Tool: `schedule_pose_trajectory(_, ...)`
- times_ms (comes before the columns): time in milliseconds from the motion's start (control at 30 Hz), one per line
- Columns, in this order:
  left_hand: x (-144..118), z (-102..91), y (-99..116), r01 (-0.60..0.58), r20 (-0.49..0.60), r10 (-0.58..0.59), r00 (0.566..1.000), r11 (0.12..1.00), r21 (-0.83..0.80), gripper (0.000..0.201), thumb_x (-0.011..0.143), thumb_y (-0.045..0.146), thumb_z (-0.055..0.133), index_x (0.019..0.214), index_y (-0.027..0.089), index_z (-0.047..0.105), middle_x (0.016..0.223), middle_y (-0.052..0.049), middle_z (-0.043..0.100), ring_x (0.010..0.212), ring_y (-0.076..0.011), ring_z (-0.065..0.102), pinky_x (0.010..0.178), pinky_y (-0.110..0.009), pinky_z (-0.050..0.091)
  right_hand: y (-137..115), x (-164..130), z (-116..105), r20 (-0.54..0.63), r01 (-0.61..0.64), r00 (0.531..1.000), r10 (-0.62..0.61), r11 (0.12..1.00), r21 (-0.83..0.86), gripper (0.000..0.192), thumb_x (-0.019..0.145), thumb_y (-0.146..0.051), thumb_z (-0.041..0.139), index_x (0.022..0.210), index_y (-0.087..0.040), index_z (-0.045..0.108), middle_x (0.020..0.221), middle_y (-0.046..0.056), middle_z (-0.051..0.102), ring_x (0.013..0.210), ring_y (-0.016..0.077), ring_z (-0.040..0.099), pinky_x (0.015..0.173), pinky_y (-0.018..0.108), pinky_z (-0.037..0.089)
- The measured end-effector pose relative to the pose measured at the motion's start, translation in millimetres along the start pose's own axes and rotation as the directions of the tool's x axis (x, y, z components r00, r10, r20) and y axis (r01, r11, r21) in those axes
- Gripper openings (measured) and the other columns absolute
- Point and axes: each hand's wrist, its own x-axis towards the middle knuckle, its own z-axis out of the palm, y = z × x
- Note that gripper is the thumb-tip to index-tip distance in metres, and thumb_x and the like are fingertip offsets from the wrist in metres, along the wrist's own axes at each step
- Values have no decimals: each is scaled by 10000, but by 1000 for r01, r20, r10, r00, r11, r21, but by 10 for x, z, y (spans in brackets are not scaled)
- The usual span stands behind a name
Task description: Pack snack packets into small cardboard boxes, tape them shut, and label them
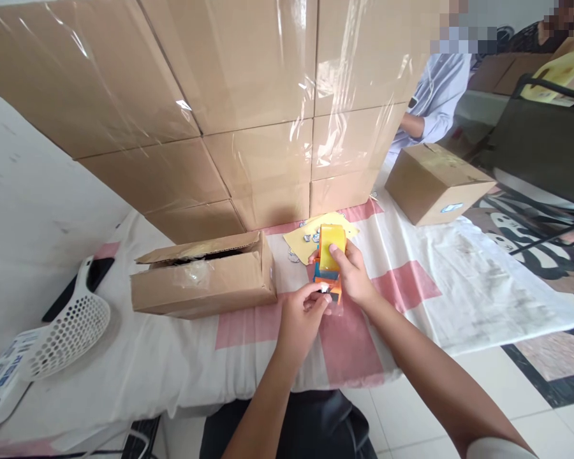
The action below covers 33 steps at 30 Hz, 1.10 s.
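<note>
Tape dispenser [328, 264] half hidden by hands — co-worker [433, 102] cut off behind stacked boxes [249, 108].

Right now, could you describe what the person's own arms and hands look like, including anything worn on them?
Both forearms are bare, and the left hand and right hand wear no gloves. No rings, watch or bracelets show. A pale sleeve edge appears on the right upper arm at the picture's bottom edge.

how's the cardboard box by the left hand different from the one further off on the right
The long brown cardboard box near the left hand has its top flap loose and gaping; the squatter brown cardboard box at the far right is shut. The near one lies lengthwise across the view; the far one sits cornerwise and bears a small label. Both rest on the white-and-pink cloth.
</note>
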Motion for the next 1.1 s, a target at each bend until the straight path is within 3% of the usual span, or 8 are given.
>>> schedule_pose_trajectory(167, -39, 76, 17, -22, -4, 22, 1000, 999, 29, 245, 856, 304, 682, 1055, 175, 746, 833, -32, 767, 678, -165, 739, 724, -280, 593, 17, 38, -15, -101, 18, 995, -19, 1000, -14, 304, 955, -529, 611, 977, -227, 580, 867, 48, 742, 828, 226, 716, 731, 347, 575)
schedule_pose_trajectory(367, -74, 71, 32, -16, -10, 16, 1000, 999, 50, 226, 859, 307, 679, 1041, 182, 727, 825, -34, 760, 677, -166, 726, 708, -285, 576, 11, 70, -44, -114, 16, 993, -22, 998, -53, 355, 911, -577, 641, 969, -231, 584, 881, 58, 742, 853, 247, 714, 726, 361, 574)
schedule_pose_trajectory(567, -123, 30, 49, 15, -59, -18, 998, 999, -51, 358, 849, 337, 722, 1045, 240, 439, 810, 5, 741, 663, -154, 705, 634, -257, 563, -17, 86, -87, -118, 41, 992, -50, 996, -80, 379, 893, -600, 654, 978, -234, 607, 893, 62, 743, 848, 257, 710, 707, 366, 566)
schedule_pose_trajectory(667, -141, 37, 64, 2, -54, -6, 999, 998, -62, 363, 858, 329, 711, 977, 252, 376, 803, 10, 733, 697, -149, 704, 640, -245, 559, -34, 80, -89, -113, 53, 992, -56, 998, -31, 333, 903, -556, 657, 978, -235, 610, 887, 59, 740, 834, 251, 708, 700, 364, 568)
schedule_pose_trajectory(800, -162, 45, 60, -11, -68, 7, 998, 998, -68, 351, 861, 309, 697, 930, 254, 357, 837, -10, 735, 786, -163, 712, 676, -256, 571, -55, 75, -65, -130, 7, 992, -8, 1000, -5, 307, 901, -540, 637, 933, -236, 606, 858, 54, 732, 792, 247, 706, 666, 360, 573)
schedule_pose_trajectory(1100, -188, 109, -59, 4, -68, -4, 998, 1000, -3, 336, 858, 346, 691, 875, 251, 369, 806, 18, 687, 670, -148, 692, 632, -281, 595, 12, 177, -141, -228, -112, 965, 128, 990, 82, 203, 835, -431, 610, 789, -235, 585, 736, 65, 716, 721, 268, 711, 602, 384, 597)
